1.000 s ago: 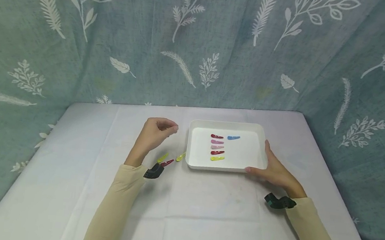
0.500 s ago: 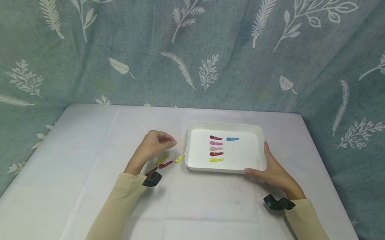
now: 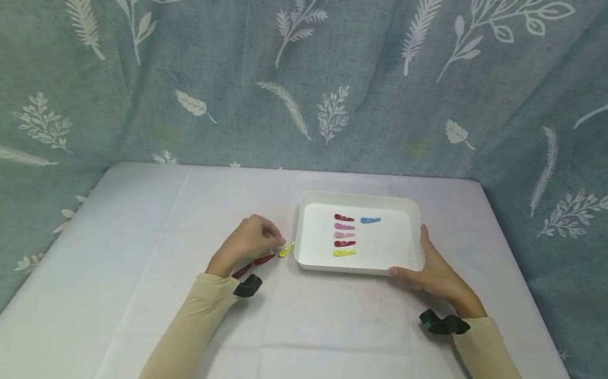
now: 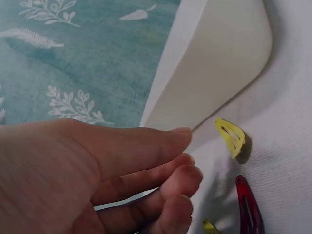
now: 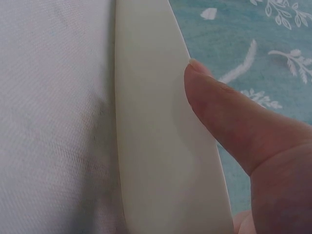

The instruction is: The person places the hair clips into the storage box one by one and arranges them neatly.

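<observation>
My left hand (image 3: 249, 243) hovers low left of the tray, thumb and fingers loosely bent with nothing between them. Just past its fingertips a yellow hair clip (image 3: 286, 250) lies on the cloth beside the tray wall. Under the hand are a dark red hair clip (image 3: 265, 259), another red hair clip (image 3: 241, 270), and, partly hidden, a second yellow hair clip (image 4: 209, 226). My right hand (image 3: 437, 273) grips the white tray (image 3: 388, 243) at its near right corner, thumb along the front wall.
Inside the tray a left column of several hair clips runs red, pink, light pink, red and yellow. A blue hair clip (image 3: 370, 221) lies right of the top one. White cloth (image 3: 331, 343) covers the table; a leaf-patterned curtain (image 3: 213, 48) hangs behind.
My left hand has come down and slightly right toward the yellow clip by the tray, uncovering red clips and covering the other yellow one. My right hand keeps its grip on the tray.
</observation>
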Motion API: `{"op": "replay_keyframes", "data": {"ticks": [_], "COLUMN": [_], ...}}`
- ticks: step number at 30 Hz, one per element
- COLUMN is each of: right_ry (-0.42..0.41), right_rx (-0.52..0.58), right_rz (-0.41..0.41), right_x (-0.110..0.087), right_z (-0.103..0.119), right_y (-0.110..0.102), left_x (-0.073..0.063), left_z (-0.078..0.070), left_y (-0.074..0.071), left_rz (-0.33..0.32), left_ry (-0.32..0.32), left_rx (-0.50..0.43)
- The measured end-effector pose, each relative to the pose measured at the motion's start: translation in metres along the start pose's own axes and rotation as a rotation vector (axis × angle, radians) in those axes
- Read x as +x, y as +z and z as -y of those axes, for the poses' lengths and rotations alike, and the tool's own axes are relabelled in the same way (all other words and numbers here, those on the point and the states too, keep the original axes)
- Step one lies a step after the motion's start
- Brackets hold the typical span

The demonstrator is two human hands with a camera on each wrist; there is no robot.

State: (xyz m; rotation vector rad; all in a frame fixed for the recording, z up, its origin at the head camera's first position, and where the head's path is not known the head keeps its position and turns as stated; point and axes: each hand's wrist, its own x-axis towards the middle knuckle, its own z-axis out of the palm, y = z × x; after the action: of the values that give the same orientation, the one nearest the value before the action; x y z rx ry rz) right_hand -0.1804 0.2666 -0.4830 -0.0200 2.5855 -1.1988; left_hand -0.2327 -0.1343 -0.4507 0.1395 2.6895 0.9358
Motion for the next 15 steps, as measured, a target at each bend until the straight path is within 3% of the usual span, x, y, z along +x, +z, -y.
{"op": "replay_keyframes", "data": {"ticks": [15], "right_ry": [-0.018], "right_rx": [0.001], "right_rz": [-0.001], "right_x": [-0.0006], "right_z": [0.0025], "right_y": [0.0007], "left_x": [-0.0039], "left_z": [-0.0015], "left_y": [0.007], "left_rz": [0.022], "left_ry": [0.008], "left_rx": [0.095]}}
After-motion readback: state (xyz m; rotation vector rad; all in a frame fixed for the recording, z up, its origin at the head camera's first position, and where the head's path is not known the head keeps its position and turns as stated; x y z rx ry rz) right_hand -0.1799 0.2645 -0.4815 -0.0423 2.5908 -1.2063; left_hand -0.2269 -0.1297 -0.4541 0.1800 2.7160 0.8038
